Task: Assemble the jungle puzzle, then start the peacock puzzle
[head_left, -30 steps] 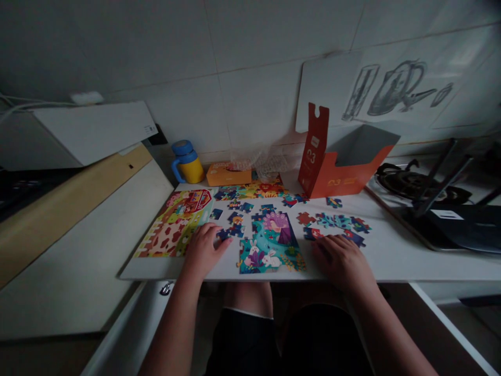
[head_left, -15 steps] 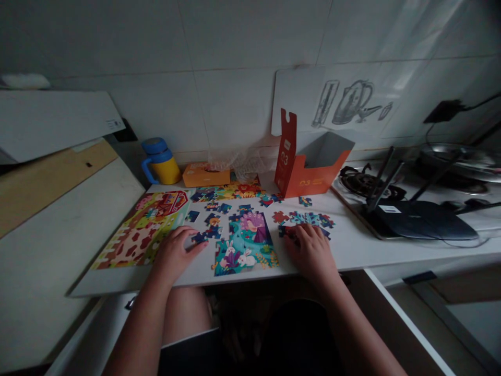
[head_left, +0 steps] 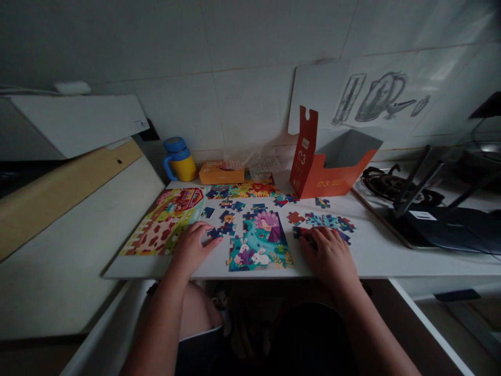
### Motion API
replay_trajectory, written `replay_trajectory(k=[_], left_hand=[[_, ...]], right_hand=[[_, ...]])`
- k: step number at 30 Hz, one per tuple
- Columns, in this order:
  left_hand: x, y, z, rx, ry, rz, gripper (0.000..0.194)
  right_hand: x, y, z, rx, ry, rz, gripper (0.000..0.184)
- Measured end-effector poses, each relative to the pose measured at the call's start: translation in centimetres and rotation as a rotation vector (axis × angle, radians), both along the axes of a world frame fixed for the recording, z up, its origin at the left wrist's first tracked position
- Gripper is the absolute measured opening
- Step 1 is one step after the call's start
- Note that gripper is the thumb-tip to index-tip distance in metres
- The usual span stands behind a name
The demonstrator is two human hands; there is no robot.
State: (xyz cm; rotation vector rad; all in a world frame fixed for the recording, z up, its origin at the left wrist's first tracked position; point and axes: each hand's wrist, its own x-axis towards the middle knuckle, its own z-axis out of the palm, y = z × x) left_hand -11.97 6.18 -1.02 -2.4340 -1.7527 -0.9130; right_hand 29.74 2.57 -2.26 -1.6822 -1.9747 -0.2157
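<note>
A partly joined jigsaw puzzle [head_left: 260, 240] with a pink peacock and white rabbits lies on the white table between my hands. To its left rests my left hand [head_left: 193, 245], thumb and fingers apart and holding nothing, its fingertips close to some dark blue puzzle pieces [head_left: 227, 228]. My right hand [head_left: 329, 253] lies over dark pieces [head_left: 298, 232] at the right of the puzzle, with its fingers spread and partly covering them. Just beyond it are a joined blue coral section [head_left: 324, 219] and a reddish-brown piece [head_left: 296, 218].
A farm picture [head_left: 164, 224] lies at the left, and a lion picture [head_left: 254, 187] at the back. Behind stand a blue-yellow flask [head_left: 182, 164], a small orange box [head_left: 221, 175] and a tall open orange box [head_left: 332, 180]. A black router [head_left: 450, 227] and stove burner [head_left: 395, 183] are at the right.
The view has turned slightly left, so everything appears further right. Both hands keep nearly the same places beside the puzzle, and no piece has visibly moved.
</note>
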Motion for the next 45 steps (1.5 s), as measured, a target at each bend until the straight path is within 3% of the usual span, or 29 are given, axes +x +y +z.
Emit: replay_trajectory(k=[29, 38, 45], left_hand=[[-0.05, 0.23, -0.31, 0.002, 0.017, 0.008, 0.036], [0.53, -0.40, 0.56, -0.027, 0.035, 0.026, 0.032], [0.60, -0.53, 0.40, -0.011, 0.029, 0.025, 0.030]], right_hand=[[-0.13, 0.09, 0.14, -0.014, 0.030, 0.000, 0.016], [0.26, 0.22, -0.35, -0.007, 0.007, 0.009, 0.023], [0.21, 0.09, -0.24, -0.010, 0.014, 0.012, 0.024]])
